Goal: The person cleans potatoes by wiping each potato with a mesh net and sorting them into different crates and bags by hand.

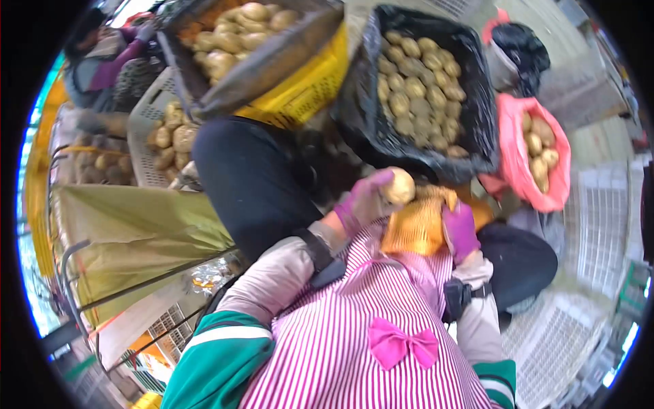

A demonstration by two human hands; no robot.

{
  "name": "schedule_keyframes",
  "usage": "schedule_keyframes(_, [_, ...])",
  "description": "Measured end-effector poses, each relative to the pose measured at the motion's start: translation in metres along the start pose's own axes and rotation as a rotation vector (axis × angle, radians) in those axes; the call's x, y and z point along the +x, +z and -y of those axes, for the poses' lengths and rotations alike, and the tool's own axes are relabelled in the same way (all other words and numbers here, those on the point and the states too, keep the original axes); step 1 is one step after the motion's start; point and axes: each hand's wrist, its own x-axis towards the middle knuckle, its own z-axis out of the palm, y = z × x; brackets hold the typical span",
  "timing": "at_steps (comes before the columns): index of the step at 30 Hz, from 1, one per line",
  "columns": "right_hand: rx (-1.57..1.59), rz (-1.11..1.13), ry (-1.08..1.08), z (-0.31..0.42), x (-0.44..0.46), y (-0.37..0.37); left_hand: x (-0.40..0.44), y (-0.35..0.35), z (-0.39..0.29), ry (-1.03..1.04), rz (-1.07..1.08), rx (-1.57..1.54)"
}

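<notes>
My left hand (364, 202), in a purple and grey glove, has its fingers closed round a pale potato (400, 187) in front of my lap. To its right, my right hand (460, 230), gloved in purple, grips an orange mesh cloth or bag (417, 225). The mesh lies over my lap, just below the potato. Beyond both hands is a crate lined with black plastic (482, 136), holding several potatoes (420, 88).
At the upper left, a yellow crate (300, 92) and a grey crate (139, 136) hold potatoes. A pink bag (560, 160) of potatoes stands at the right. Another person (112, 65) sits at the far upper left. A metal-framed cart (71, 273) is at my left.
</notes>
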Motion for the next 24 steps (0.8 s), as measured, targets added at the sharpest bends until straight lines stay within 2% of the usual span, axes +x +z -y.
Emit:
schedule_keyframes(1, [0.02,0.034,0.066,0.012,0.0,-0.006,-0.01,0.017,-0.005,-0.008,-0.032,-0.026])
schedule_keyframes(2, [0.115,0.065,0.14,0.038,-0.003,-0.01,-0.004,0.012,0.004,0.138,0.019,0.135])
schedule_keyframes(3, [0.257,0.064,0.147,0.031,-0.004,-0.007,-0.003,0.005,0.006,0.422,0.078,0.611])
schedule_keyframes(4, [0.403,0.062,0.142,0.027,-0.002,-0.002,-0.004,0.009,0.003,0.557,0.121,0.86])
schedule_keyframes(5, [0.405,0.063,0.143,0.04,-0.004,-0.002,-0.006,0.012,-0.001,0.714,0.138,1.094])
schedule_keyframes(7, [0.516,0.151,0.103,0.068,-0.012,0.0,-0.009,0.019,-0.002,0.67,0.028,1.283])
schedule_keyframes(8, [0.513,0.158,0.103,0.074,-0.014,0.008,0.001,0.008,0.008,0.672,0.021,1.279])
schedule_keyframes(9, [0.606,0.179,0.038,0.08,-0.015,0.02,0.018,-0.011,0.023,0.234,0.094,0.476])
schedule_keyframes(12, [0.307,0.12,-0.332,0.055,-0.005,0.054,0.007,0.005,0.034,0.244,0.055,0.529])
schedule_keyframes(14, [0.448,0.149,0.022,0.048,-0.007,0.06,0.01,0.003,0.038,0.207,0.093,0.513])
schedule_keyframes(15, [0.369,0.075,0.181,0.039,-0.004,0.064,0.01,0.005,0.045,0.247,0.004,0.398])
schedule_keyframes(16, [0.365,0.07,0.185,0.041,-0.002,0.064,0.011,0.0,0.047,0.241,0.009,0.395])
schedule_keyframes(17, [0.347,0.025,0.218,0.046,0.004,0.065,0.012,-0.008,0.046,0.4,-0.055,0.845])
schedule_keyframes(18, [0.33,-0.023,0.248,0.049,0.012,0.065,0.014,-0.016,0.043,0.513,-0.086,1.098])
schedule_keyframes(20, [0.3,-0.062,0.213,0.038,0.025,0.065,0.015,-0.024,0.037,0.721,0.015,1.33])
schedule_keyframes(22, [0.241,0.005,0.607,0.022,0.039,0.058,0.018,-0.027,0.034,0.904,0.093,1.495])
schedule_keyframes(23, [0.746,-0.09,0.526,0.014,0.035,0.059,0.02,-0.028,0.032,0.981,0.108,1.571])
schedule_keyframes(24, [0.714,-0.084,0.513,0.006,0.035,0.058,0.022,-0.029,0.029,1.062,0.118,1.642])
